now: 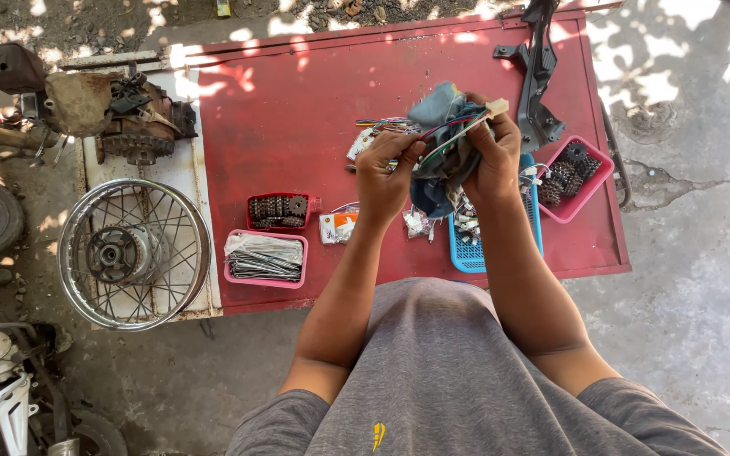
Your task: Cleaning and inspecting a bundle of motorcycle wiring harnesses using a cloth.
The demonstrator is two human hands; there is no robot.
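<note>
My left hand (386,173) and my right hand (493,156) are raised together above the red metal table (297,118). Both grip a bundle of coloured wires (454,135) wrapped in a blue-grey cloth (437,110). A white plug connector (497,106) sticks out at the top by my right fingers. The cloth hangs down between my hands over a blue plastic basket (471,249) of small white parts.
On the table lie a pink basket of black sprockets (574,176), a red tray of chain pieces (278,211), a pink tray of metal spokes (264,257), small packets (338,226) and a black bracket (538,67). A spoked wheel (133,252) and an engine part (120,114) sit at left.
</note>
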